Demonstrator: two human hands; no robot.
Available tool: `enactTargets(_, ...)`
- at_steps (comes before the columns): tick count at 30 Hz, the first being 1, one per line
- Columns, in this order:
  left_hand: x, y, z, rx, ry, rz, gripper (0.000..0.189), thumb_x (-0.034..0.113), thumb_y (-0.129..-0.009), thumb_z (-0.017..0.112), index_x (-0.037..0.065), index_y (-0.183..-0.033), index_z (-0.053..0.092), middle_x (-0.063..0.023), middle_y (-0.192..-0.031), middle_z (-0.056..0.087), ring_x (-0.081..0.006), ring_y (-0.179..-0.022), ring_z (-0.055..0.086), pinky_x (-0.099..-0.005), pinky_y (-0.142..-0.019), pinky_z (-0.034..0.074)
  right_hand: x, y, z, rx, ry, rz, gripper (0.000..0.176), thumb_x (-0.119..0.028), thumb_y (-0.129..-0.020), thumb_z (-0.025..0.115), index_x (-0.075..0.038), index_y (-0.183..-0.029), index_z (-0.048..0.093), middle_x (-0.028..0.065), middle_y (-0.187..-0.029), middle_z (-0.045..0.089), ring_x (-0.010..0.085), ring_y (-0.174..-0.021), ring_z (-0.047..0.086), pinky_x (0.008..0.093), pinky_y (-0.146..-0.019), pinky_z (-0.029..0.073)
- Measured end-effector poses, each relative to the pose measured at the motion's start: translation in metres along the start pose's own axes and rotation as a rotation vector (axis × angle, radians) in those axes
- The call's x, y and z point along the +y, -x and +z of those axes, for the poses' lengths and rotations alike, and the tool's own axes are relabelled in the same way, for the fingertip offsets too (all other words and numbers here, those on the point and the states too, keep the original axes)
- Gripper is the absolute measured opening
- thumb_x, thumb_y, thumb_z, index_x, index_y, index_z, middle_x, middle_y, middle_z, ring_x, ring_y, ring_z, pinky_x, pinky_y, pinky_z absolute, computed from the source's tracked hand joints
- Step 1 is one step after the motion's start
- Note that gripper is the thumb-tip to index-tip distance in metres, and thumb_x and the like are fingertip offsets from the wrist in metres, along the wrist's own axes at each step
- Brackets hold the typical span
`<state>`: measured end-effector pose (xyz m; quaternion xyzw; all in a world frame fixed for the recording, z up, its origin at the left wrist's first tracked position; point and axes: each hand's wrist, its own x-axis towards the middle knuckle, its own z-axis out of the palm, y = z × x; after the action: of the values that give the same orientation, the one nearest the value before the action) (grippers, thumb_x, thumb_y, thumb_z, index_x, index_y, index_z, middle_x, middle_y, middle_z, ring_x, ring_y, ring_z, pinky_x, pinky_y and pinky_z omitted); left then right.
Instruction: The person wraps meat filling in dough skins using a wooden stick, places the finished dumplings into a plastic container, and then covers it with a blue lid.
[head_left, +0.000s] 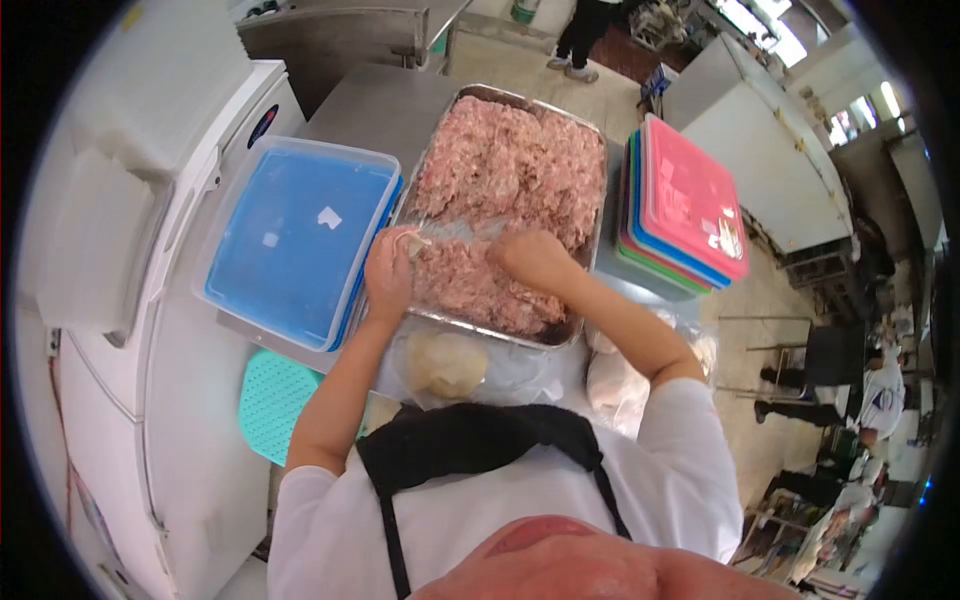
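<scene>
A large metal tray point(596, 225) of raw ground meat point(500, 165) lies in front of me, with its bottom partly bared across the middle. At its left edge my left hand point(388, 272) is cupped and closed on a pale, thin dough wrapper point(414, 243). My right hand point(537, 262) is over the meat in the tray, fingers curled down; their tips, and anything in them, are hidden. Just below the tray, a clear plastic bag point(515, 372) lies with a stack of round pale dough wrappers point(445, 363) in it.
Left of the tray is a blue container with a translucent lid point(300, 235). Stacked coloured lids point(692, 195) stand to the right, above bagged pale food point(615, 385). A turquoise perforated crate point(275, 405) sits lower left. Several people are farther off, one standing point(583, 40) beyond the table.
</scene>
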<state>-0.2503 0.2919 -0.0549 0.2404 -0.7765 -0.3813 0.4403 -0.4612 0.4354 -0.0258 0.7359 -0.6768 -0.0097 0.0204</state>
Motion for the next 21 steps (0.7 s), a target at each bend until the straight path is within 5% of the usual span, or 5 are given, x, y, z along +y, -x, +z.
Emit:
enactTargets(5,-0.002,0.001,-0.002,-0.005,-0.001,-0.016,0.019,0.010,-0.093,0.046,0.000,-0.100,0.061,-0.0171,-0.099,0.062,-0.0339,-0.095,0.058,-0.0385,-0.086,0.045,0.023,-0.007,-0.078,0.089,0.218,-0.080,0.011,-0.014,-0.077,0.056,-0.012,-0.078,0.066,0.0076,-0.079,0.065,0.0238,-0.079,0.067,0.0372,-0.062,0.053)
enactTargets(7,-0.001,-0.001,-0.003,-0.015,-0.014,-0.036,0.020,0.010,-0.093,0.046,0.000,-0.101,0.061,-0.0172,-0.100,0.061,-0.0343,-0.095,0.058,-0.0390,-0.086,0.045,0.045,-0.016,-0.107,0.119,0.257,0.034,0.010,-0.015,-0.077,0.056,-0.013,-0.077,0.066,0.0056,-0.078,0.065,0.0234,-0.081,0.066,0.0376,-0.061,0.053)
enactTargets(14,-0.001,-0.001,-0.005,-0.050,-0.011,-0.055,0.020,0.012,-0.093,0.045,0.002,-0.099,0.062,-0.0160,-0.102,0.062,-0.0345,-0.097,0.058,-0.0393,-0.088,0.044,0.187,-0.085,-0.072,0.293,0.476,0.182,0.011,-0.017,-0.081,0.055,-0.013,-0.078,0.065,0.0074,-0.078,0.064,0.0263,-0.074,0.066,0.0401,-0.058,0.053)
enactTargets(17,-0.002,0.000,-0.005,-0.033,0.009,-0.052,0.018,0.010,-0.093,0.046,0.003,-0.098,0.061,-0.0158,-0.102,0.062,-0.0347,-0.097,0.058,-0.0396,-0.088,0.044,0.214,-0.111,-0.059,0.260,0.475,0.240,0.014,-0.015,-0.081,0.054,-0.011,-0.076,0.066,0.0100,-0.080,0.067,0.0289,-0.078,0.067,0.0411,-0.060,0.053)
enactTargets(21,-0.005,0.000,-0.006,-0.028,0.011,-0.032,0.015,0.006,-0.092,0.047,0.002,-0.099,0.060,-0.0163,-0.100,0.061,-0.0351,-0.095,0.058,-0.0402,-0.087,0.044,0.223,-0.152,-0.044,-0.034,0.381,0.340,0.021,-0.021,-0.081,0.055,-0.007,-0.079,0.070,0.0147,-0.085,0.069,0.0323,-0.085,0.068,0.0445,-0.069,0.053)
